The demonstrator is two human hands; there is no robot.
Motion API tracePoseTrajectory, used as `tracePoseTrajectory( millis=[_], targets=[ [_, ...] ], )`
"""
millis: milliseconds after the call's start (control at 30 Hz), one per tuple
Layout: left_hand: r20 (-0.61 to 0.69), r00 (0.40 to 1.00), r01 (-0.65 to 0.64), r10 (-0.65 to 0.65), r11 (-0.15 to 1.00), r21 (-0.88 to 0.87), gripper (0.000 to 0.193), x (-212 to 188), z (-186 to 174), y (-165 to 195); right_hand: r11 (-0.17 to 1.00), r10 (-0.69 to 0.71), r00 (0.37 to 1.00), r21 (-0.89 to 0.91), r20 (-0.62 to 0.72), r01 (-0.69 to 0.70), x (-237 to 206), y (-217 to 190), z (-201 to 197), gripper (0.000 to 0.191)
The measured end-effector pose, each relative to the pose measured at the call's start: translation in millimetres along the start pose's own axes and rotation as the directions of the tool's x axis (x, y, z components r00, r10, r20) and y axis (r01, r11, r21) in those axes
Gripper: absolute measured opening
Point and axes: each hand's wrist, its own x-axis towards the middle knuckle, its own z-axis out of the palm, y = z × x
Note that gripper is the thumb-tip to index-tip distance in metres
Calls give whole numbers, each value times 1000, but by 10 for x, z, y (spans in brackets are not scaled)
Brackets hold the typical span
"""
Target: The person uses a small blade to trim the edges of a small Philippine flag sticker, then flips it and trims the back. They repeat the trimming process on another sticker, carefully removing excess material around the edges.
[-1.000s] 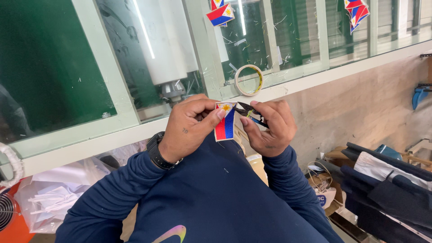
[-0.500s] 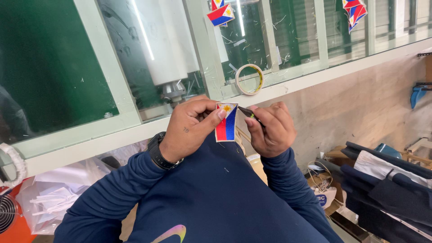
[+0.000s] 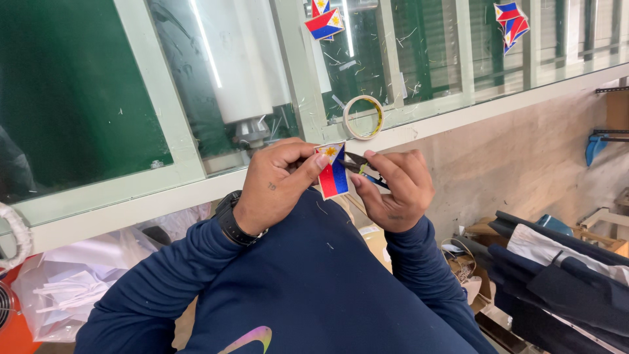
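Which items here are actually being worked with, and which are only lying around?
In use:
- left hand pinching the flag patch
- right hand holding the small snips against the patch's edge

Lying about:
- tape roll on the window ledge
- flag patches stuck on the glass
- folded dark garments at right
- plastic bag at left

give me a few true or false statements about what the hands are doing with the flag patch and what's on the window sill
1. The left hand pinches a small flag patch of red, blue and white. True.
2. The right hand is empty. False: it holds small snips at the patch's edge.
3. A roll of tape stands on the window sill. True.
4. The person wears a red short-sleeved shirt. False: the sleeves are long and dark blue.
5. A dark watch sits on the left wrist. True.
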Motion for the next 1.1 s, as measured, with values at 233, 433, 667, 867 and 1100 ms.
tracePoseTrajectory(
  millis=[233,433,667,867,1100],
  targets=[
    [4,1000,-19,19,998,57,22,-10,19,9,999,-44,998,-18,-43,43,4,21,37,37],
    [4,999,-36,35,996,82,22,-22,21,4,1000,-25,998,-13,-59,24,0,-1,53,36],
    [2,999,-44,43,995,89,21,-20,31,-5,999,-45,998,-5,-52,45,7,10,43,36],
    [6,1000,24,-24,999,49,22,-4,38,-62,997,-41,998,64,-58,44,-56,69,100,35],
    [52,977,214,-208,955,-205,27,24,72,-149,966,-143,986,207,-81,157,-121,160,124,36]
  ],
)
